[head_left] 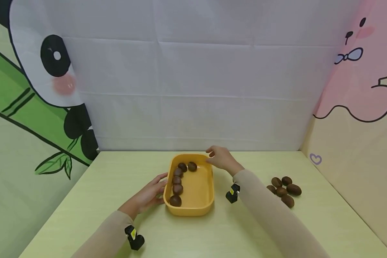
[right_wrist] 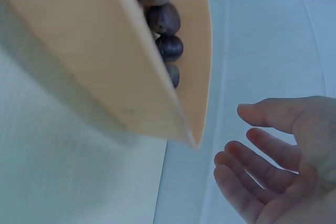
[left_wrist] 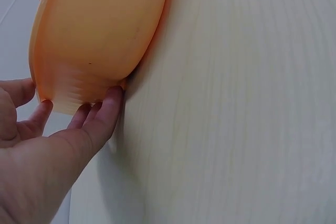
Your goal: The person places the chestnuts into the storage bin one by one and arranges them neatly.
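Note:
A yellow rectangular plastic tray (head_left: 196, 211) stands on the table, with several glossy brown chestnuts (head_left: 177, 189) lined up along its left wall and across its far end. The left hand (head_left: 149, 195) is at the tray's left side; in the left wrist view its spread fingertips (left_wrist: 113, 98) touch the outer wall and the rim. By the far right corner is the right hand (head_left: 222, 158), fingers loosely bent. The right wrist view has that hand (right_wrist: 278, 161) with nothing between thumb and fingers, a gap separating it from the tray (right_wrist: 94, 40).
On the right of the table lies a loose group of several more chestnuts (head_left: 281, 192), beside the right sleeve (head_left: 274, 211). A white backdrop (head_left: 200, 118) rises behind the table (head_left: 116, 175), with printed cartoon panels at both sides.

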Available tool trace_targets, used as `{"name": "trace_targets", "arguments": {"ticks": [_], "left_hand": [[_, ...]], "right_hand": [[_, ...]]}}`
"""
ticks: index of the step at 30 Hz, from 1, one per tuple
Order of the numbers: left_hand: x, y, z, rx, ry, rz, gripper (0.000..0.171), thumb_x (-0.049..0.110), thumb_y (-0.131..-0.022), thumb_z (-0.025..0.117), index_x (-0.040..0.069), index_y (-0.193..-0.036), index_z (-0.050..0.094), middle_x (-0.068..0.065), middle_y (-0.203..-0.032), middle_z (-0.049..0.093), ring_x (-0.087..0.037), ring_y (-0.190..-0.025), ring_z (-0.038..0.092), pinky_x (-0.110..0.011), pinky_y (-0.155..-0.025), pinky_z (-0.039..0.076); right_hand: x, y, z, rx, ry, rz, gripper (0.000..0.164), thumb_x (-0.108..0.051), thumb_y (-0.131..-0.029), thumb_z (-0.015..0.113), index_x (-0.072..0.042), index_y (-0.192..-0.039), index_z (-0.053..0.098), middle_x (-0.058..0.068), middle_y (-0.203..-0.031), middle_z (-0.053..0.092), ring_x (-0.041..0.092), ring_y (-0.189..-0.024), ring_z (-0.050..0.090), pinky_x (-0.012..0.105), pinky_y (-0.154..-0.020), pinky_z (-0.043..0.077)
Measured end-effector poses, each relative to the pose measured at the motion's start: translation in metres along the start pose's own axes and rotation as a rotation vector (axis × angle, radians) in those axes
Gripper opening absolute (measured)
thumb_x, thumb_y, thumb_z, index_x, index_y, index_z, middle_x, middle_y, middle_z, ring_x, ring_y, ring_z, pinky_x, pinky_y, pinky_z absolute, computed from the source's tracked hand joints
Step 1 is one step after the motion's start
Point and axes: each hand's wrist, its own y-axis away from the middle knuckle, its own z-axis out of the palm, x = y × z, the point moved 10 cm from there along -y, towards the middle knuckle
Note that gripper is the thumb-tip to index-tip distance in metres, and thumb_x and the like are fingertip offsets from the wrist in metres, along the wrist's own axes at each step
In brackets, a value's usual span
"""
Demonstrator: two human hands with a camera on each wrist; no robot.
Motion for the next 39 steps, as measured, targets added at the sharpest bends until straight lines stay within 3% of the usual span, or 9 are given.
{"name": "trace_targets", "arguments": {"ticks": [7, 15, 23, 31, 39], "left_hand": [[0.0, 0.001, -0.001, 0.004, 0.004, -0.001, 0.058, 0.035, -0.109, 0.043, 0.018, -0.16, 0.021, -0.022, -0.154, 0.037, -0.038, -0.139, 0.039, -0.048, -0.097, 0.049], [0.0, 0.002, 0.0, -0.017, -0.015, 0.007, 0.058, 0.035, -0.109, 0.042, 0.019, -0.16, 0.019, -0.023, -0.15, 0.042, -0.035, -0.132, 0.049, -0.047, -0.097, 0.049], [-0.001, 0.001, -0.001, 0.003, -0.017, -0.009, 0.056, 0.036, -0.109, 0.042, 0.02, -0.159, 0.022, -0.021, -0.153, 0.039, -0.035, -0.136, 0.044, -0.047, -0.096, 0.05], [-0.001, 0.001, 0.0, 0.001, 0.009, -0.005, 0.058, 0.035, -0.109, 0.042, 0.017, -0.159, 0.02, -0.024, -0.153, 0.038, -0.038, -0.138, 0.041, -0.05, -0.098, 0.048], [0.0, 0.001, 0.0, -0.002, -0.003, -0.004, 0.059, 0.037, -0.109, 0.043, 0.018, -0.159, 0.02, -0.024, -0.152, 0.038, -0.038, -0.137, 0.042, -0.05, -0.099, 0.048]], "right_hand": [[0.036, 0.021, -0.02, 0.026, 0.015, -0.004, 0.038, -0.016, -0.093, 0.07, 0.001, -0.126, 0.064, 0.017, -0.115, 0.067, 0.033, -0.108, 0.062, 0.044, -0.088, 0.053], [0.093, 0.055, -0.037, -0.004, 0.052, 0.045, 0.036, -0.018, -0.094, 0.07, 0.001, -0.124, 0.065, 0.015, -0.109, 0.068, 0.035, -0.103, 0.063, 0.047, -0.084, 0.052], [0.142, 0.095, -0.049, -0.039, 0.089, 0.094, 0.038, -0.019, -0.092, 0.073, 0.003, -0.123, 0.065, 0.014, -0.106, 0.068, 0.033, -0.098, 0.063, 0.049, -0.082, 0.052], [0.166, 0.121, -0.055, -0.035, 0.137, 0.066, 0.034, -0.016, -0.086, 0.078, 0.002, -0.114, 0.068, 0.013, -0.103, 0.069, 0.032, -0.095, 0.064, 0.052, -0.083, 0.051], [0.176, 0.126, -0.057, -0.033, 0.161, 0.035, 0.039, -0.017, -0.08, 0.084, 0.002, -0.11, 0.068, 0.006, -0.098, 0.069, 0.027, -0.091, 0.064, 0.05, -0.084, 0.051]]}}
